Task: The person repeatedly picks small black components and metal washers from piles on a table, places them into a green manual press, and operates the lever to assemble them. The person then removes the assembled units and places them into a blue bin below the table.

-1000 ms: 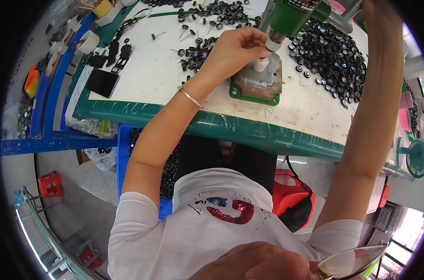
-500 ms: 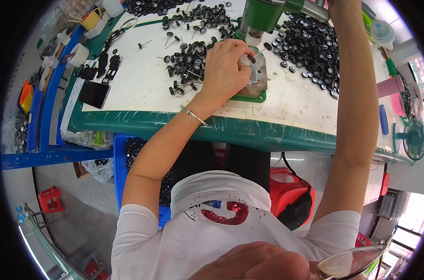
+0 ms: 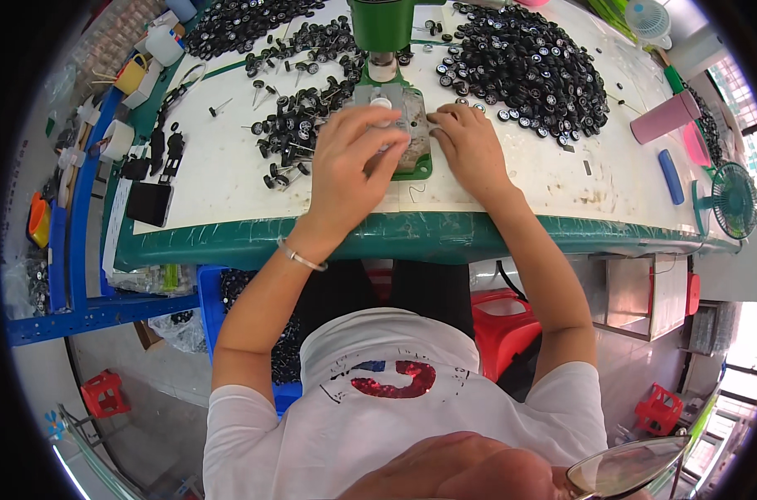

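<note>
Top middle of the frame: left hand [image 3: 345, 167] pinches a small white piece [image 3: 382, 103] on the press base [image 3: 412, 133]. Right hand [image 3: 470, 146] lies flat beside it, looks empty, near the black wheel pile [image 3: 528, 67].

Far right on the white bench: pink cup [image 3: 665, 117] on its side, blue case [image 3: 671, 176] just beside, small green fan [image 3: 735, 200] at the edge. Left: black phone [image 3: 149, 203], yellow cup [image 3: 130, 75]. Below: red stools [image 3: 105, 392].
</note>
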Motion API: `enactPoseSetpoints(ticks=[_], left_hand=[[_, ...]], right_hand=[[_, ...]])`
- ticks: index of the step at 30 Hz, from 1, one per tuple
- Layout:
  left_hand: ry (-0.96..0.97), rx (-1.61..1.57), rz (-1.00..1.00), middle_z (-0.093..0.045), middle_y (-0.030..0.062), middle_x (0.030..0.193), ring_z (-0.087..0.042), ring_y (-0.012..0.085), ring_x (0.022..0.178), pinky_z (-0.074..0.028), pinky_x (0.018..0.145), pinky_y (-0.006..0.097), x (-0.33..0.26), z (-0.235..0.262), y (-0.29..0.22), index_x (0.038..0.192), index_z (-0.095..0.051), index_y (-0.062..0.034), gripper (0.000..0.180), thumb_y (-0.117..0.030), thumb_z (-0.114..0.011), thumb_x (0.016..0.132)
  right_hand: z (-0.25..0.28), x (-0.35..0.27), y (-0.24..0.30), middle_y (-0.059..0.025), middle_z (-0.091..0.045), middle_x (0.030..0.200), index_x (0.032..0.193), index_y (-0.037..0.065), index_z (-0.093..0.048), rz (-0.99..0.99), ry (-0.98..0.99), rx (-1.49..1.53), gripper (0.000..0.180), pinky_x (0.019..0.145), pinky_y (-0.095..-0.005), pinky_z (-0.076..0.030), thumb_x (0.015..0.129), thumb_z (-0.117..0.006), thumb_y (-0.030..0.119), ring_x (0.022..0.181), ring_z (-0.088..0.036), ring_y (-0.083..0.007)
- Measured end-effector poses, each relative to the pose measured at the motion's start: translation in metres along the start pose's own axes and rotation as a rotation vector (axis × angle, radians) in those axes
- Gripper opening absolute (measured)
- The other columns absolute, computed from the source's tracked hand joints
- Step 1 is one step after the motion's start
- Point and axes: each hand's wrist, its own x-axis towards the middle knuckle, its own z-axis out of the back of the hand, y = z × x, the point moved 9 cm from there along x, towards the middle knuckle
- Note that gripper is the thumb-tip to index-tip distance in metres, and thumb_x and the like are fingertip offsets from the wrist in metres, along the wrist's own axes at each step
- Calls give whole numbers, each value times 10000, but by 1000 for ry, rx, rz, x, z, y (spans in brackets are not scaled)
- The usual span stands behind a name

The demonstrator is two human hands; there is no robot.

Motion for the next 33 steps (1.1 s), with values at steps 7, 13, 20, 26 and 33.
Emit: enactPoseSetpoints(ticks=[7,13,20,26,33], left_hand=[[288,-1087,923,-659,87,1031,-629,158,941,-509,735,257,-62,-45,8,1169,-597,-41,291,-247,-527,976],[4,-1701,1183,-623,69,1111,-624,161,1007,-522,757,276,-79,-58,14,1242,-528,-32,310,-211,-479,993],[4,-1227,1174,-518,-36,715,-333,-7,481,-208,398,165,-94,-9,45,1152,-621,-29,300,-179,-647,893],[146,414,444,-620,46,857,-604,219,698,-472,632,334,-63,73,63,985,-705,-79,228,-152,-701,770],[263,380,459,-593,26,843,-588,161,682,-460,612,299,-44,52,86,918,-691,-35,161,-113,-697,777]], right_hand=[[34,4,7,-100,-598,984,1085,58,-646,-249,-31,542,214,717,-337,-471,887,-566,47,875,-602,-272],[44,-7,114,-110,-578,1144,1225,52,-560,147,43,459,381,911,-360,-410,851,-616,101,1036,-547,-255],[34,-4,61,-109,-602,1076,1139,39,-613,-75,-13,657,289,821,-311,-452,861,-624,119,929,-586,-207],[34,7,-48,-61,-625,1000,1071,100,-675,-201,-34,200,246,737,-340,-450,832,-657,150,875,-587,-225],[14,24,-55,-28,-632,964,998,130,-690,-22,44,-234,205,830,-369,-401,805,-675,199,937,-554,-231]])
